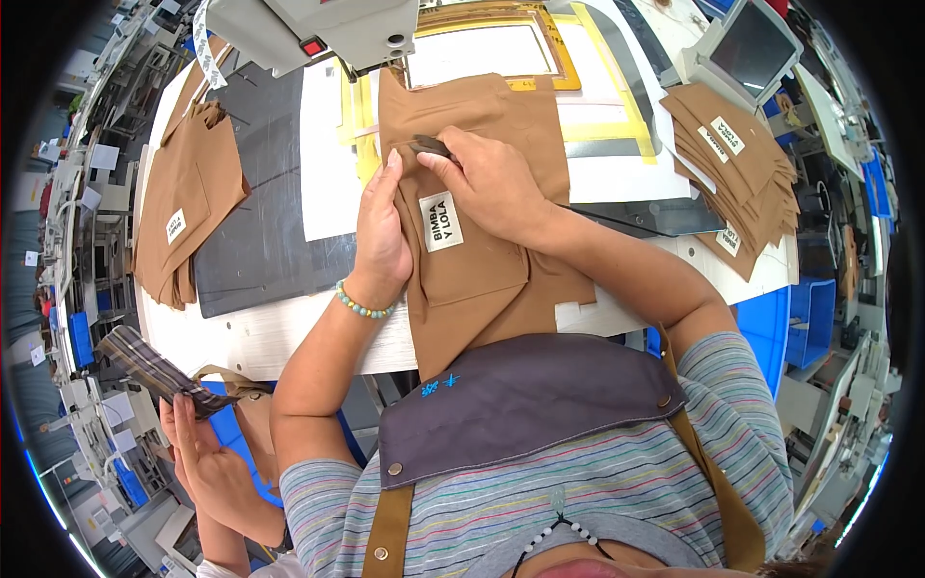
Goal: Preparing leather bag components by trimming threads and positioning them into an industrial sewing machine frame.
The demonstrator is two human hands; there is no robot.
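A brown fabric panel (482,289) with a stitched pocket and a white printed label (441,221) lies over the table's front edge, reaching down to my apron. My left hand (382,226) grips the pocket's left edge, thumb up and fingers partly under the cloth. My right hand (491,183) is closed around a small dark tool (430,145) that looks like thread snips, mostly hidden by the fingers. Its tip points toward my left thumb at the pocket's upper corner.
Stacks of brown labelled panels lie at left (178,217) and right (737,164). A grey machine head (328,34) overhangs the table beside a yellow-edged template (540,48). A screen (752,48) stands far right. At lower left, another person's hand (217,472) holds plaid cloth (159,371).
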